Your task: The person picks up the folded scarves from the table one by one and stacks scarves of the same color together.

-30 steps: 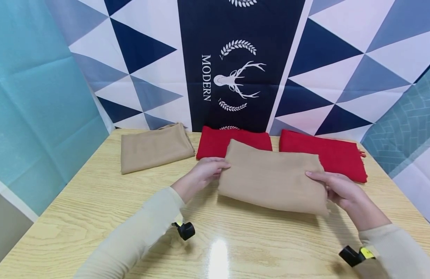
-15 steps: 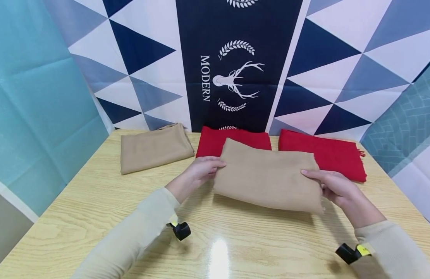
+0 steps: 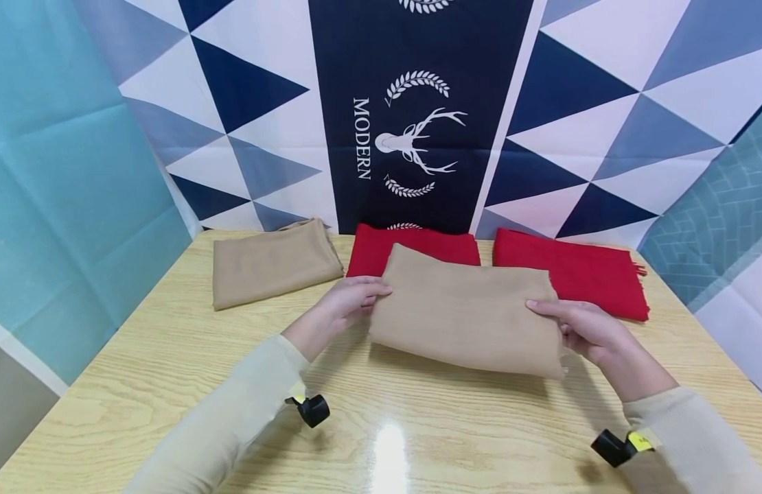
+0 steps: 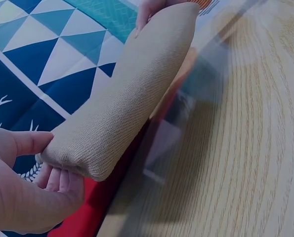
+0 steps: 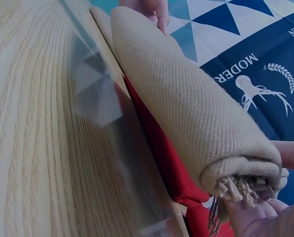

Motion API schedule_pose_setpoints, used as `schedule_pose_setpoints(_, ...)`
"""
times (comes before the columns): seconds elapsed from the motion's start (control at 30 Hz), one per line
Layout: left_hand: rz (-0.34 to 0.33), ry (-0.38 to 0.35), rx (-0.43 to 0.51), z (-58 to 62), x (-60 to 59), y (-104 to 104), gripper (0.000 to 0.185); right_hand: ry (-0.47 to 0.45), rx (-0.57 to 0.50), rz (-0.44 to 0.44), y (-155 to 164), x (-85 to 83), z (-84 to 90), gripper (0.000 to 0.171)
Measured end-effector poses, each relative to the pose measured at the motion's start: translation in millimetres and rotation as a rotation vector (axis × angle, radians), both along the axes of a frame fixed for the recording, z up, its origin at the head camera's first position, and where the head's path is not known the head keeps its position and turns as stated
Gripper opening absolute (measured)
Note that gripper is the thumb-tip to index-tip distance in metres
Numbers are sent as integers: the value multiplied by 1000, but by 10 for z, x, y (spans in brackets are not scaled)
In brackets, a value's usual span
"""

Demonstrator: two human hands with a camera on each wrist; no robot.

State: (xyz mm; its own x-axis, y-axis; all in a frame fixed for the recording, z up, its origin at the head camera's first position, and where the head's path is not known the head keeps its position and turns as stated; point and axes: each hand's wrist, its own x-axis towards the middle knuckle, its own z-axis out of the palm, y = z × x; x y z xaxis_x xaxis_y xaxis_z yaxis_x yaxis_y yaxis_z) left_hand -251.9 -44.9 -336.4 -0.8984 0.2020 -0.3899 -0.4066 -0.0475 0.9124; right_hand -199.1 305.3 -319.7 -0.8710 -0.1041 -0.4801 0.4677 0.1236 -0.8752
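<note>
A folded tan scarf [image 3: 467, 312] hangs just above the wooden table [image 3: 171, 357], held by both hands. My left hand [image 3: 347, 302] grips its left end, thumb on top and fingers beneath. In the left wrist view the same tan scarf [image 4: 127, 94] rests over the left hand's fingers [image 4: 58, 180]. My right hand [image 3: 572, 322] grips the fringed right end, thumb on top. The right wrist view shows the tan scarf [image 5: 186, 98] with its fringe by the right hand's fingers [image 5: 250, 217].
A second folded tan scarf [image 3: 272, 262] lies at the back left of the table. Two folded red scarves [image 3: 412, 247] [image 3: 572, 274] lie behind the held one, by the patterned backdrop [image 3: 418, 110]. Teal panels stand at both sides.
Both hands have carried the tan scarf a little to the left and slightly further back. The other scarves have not moved.
</note>
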Motion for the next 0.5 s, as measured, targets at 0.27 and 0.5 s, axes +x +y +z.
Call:
schedule_pose_setpoints(0.27, 2, -2, 41, -21, 11, -91, 44, 16, -8, 24, -64, -4, 2, 10)
schedule_pose_setpoints(0.5, 6, -4, 43, -31, 26, -159, 46, 23, -20, 36, -104, -20, 1, 10)
